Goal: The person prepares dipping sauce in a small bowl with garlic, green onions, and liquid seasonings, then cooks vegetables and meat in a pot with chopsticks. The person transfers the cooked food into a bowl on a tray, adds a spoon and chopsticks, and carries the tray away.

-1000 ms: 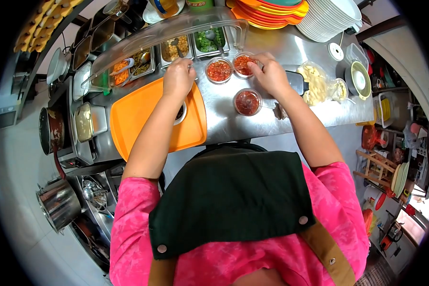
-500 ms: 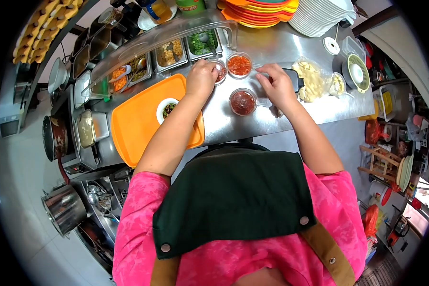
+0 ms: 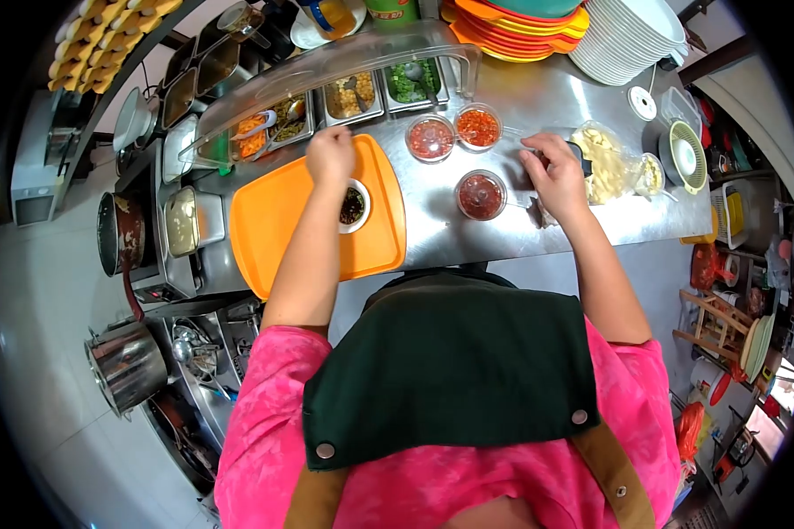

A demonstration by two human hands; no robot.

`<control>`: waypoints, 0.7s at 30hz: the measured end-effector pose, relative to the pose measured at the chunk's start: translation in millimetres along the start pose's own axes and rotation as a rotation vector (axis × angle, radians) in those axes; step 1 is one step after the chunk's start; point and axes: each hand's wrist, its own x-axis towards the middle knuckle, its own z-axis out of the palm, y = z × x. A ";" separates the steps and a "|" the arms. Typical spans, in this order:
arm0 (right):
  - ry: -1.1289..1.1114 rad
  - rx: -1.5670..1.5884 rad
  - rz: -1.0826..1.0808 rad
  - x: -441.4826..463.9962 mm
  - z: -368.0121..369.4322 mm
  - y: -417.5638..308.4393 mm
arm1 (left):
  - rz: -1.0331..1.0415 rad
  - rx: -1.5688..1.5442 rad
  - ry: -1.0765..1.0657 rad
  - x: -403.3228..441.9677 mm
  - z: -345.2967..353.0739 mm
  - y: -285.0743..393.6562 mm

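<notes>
The left hand [image 3: 331, 157] hangs over the far edge of the orange tray [image 3: 269, 212], its fingers curled in; whether something is pinched in them I cannot tell. The right hand [image 3: 558, 176] is half open over the bench [image 3: 560, 231], fingers loosely bent and thumb set apart from them, near a dark box [image 3: 584, 157] and a clear bag [image 3: 604, 166] of pale pieces.

On the tray, partly covered by the left forearm, stands a white bowl [image 3: 367, 212] of dark sauce [image 3: 352, 206]. Between the tray and the right hand are three round, clear tubs of red food. The left tub [image 3: 430, 160] and the right tub [image 3: 480, 149] sit side by side; the near tub [image 3: 482, 218] stands apart, closer to the person. A handle reaches out from the right tub towards the right hand, and another lies just beside the near tub.

Beyond the tray, under a clear cover [image 3: 353, 66], a row of metal pans holds, from left to right, orange shreds [image 3: 252, 141], an olive-green food [image 3: 288, 132], pale yellow bits [image 3: 343, 101] and chopped greens [image 3: 406, 86]. Farther back on the bench rise a stack of orange plates [image 3: 507, 44] and a stack of white plates [image 3: 626, 48]. At the right end a green colander [image 3: 699, 176] stands beside a small cup [image 3: 651, 175].
</notes>
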 end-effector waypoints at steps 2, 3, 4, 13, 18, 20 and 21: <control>-0.010 0.022 0.037 -4.2 -1.7 -2.4 | -0.164 0.076 0.016 17.7 -3.6 -24.9; -0.041 0.000 0.060 -7.2 -1.7 -6.7 | -0.187 0.079 -0.018 23.1 -4.2 -27.7; -0.035 0.049 -0.008 -10.3 2.5 -11.9 | -0.187 0.075 -0.014 25.2 -2.9 -24.2; -0.922 -0.076 -0.391 -55.5 112.4 -48.9 | -0.178 0.266 -0.090 23.5 7.4 -9.6; -0.905 -0.178 -0.453 -59.8 137.1 -38.9 | -0.123 0.235 -0.122 28.0 6.3 -18.8; -0.926 -0.170 -0.412 -61.3 133.2 -37.8 | -0.100 0.216 -0.114 26.2 8.1 -26.5; -0.945 -0.165 -0.372 -61.9 130.3 -35.8 | -0.070 0.154 -0.078 23.2 7.8 -28.4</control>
